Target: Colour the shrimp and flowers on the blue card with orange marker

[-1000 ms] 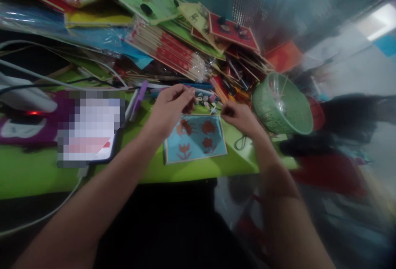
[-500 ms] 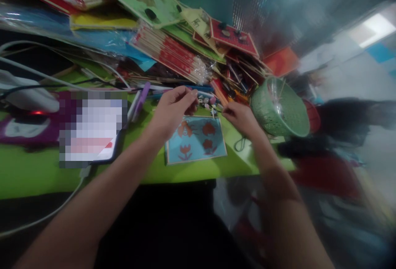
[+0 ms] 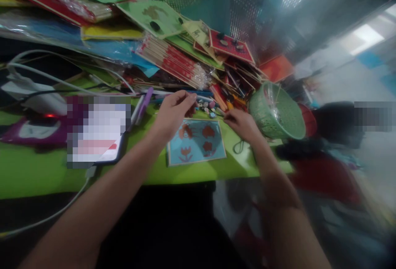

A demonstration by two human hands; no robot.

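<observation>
A light blue card (image 3: 198,153) with orange-brown flower shapes and a pale wooden edge lies flat on the green tabletop. Over its upper left corner is my left hand (image 3: 176,110), thumb and fingers pinched together. Whatever they hold, if anything, is hidden. My right hand (image 3: 241,123) is closed in a pinch just beyond the card's upper right corner. A thin dark thing seems to show at its fingertips, too small to name. Several small beads or trinkets (image 3: 208,106) lie between the hands, behind the card.
A phone (image 3: 107,153) and purple pens (image 3: 144,106) lie to the left, near a purple power strip (image 3: 43,130) with cables. Packaged sticks (image 3: 176,60) and coloured cards (image 3: 154,15) are piled behind. A green basket (image 3: 278,112) stands right. A dark-haired person (image 3: 340,124) appears farther right.
The whole view has shifted slightly. Both hands stay near the card's upper corners, with fingers still pinched. One small blue trinket by the card's top edge looks slightly displaced.
</observation>
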